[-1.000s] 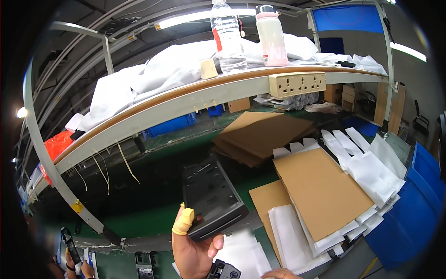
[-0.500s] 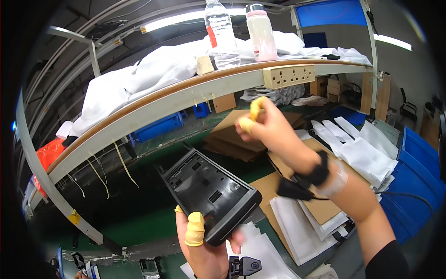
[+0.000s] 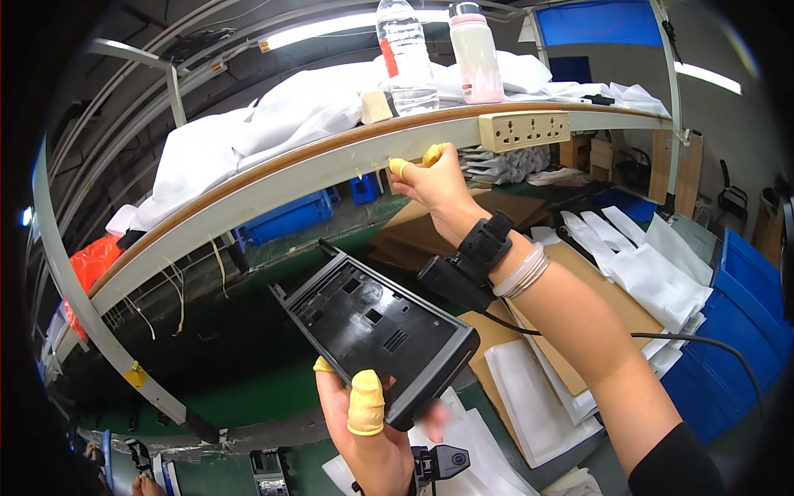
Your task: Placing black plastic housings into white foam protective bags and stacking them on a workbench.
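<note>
My left hand [image 3: 368, 438], with yellow finger cots on its thumb and another finger, grips a black plastic housing [image 3: 372, 318] by its lower end. The housing is tilted, its hollow inner side up, showing small cutouts and a slotted vent. My right hand [image 3: 434, 182] is raised beside the front edge of the overhead shelf [image 3: 331, 169]. Two of its digits wear yellow cots and stand apart, the other fingers are half curled, and nothing shows between them. Short pale strips [image 3: 359, 175] stick to the shelf edge near that hand. Both wrists carry black strapped devices.
A cream power strip [image 3: 525, 131] is fixed to the shelf front; above stand a clear bottle [image 3: 407, 62] and a pinkish bottle [image 3: 477, 58]. White sleeves [image 3: 529, 405] and cardboard [image 3: 571, 331] lie at right, next to blue bins [image 3: 736, 331]. Another person's hand [image 3: 147, 486] shows lower left.
My right hand has moved left and up toward the shelf edge. The housing stays in my left hand, nearly in place. The whole view has shifted slightly.
</note>
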A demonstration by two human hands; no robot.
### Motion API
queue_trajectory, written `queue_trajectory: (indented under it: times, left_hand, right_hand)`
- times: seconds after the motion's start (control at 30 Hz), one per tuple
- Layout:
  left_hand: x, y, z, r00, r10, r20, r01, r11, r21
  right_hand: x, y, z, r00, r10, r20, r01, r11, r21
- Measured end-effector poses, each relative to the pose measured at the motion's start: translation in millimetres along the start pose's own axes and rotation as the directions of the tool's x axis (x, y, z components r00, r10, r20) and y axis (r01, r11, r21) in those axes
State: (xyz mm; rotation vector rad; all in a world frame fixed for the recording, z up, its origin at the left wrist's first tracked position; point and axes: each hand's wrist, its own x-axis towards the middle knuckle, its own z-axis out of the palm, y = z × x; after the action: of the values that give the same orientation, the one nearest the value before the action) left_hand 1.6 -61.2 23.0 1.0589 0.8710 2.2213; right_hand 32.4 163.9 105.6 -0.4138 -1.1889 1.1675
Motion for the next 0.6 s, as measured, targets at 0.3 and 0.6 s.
queue_trajectory:
  times: [0.3, 0.6]
  left_hand:
    - [-1, -2, -3, 1.0, -0.014, -0.025, 0.013, 0.999, -0.038]
    - [7, -13, -21, 0.993, -0.112, 0.032, 0.116, 0.922, -0.369]
  right_hand:
    - [-4, 11, 9, 0.99, -0.091, -0.107, 0.096, 0.994, 0.052]
    - [-38, -80, -9, 0.714, -0.336, 0.615, 0.513, 0.849, -0.131]
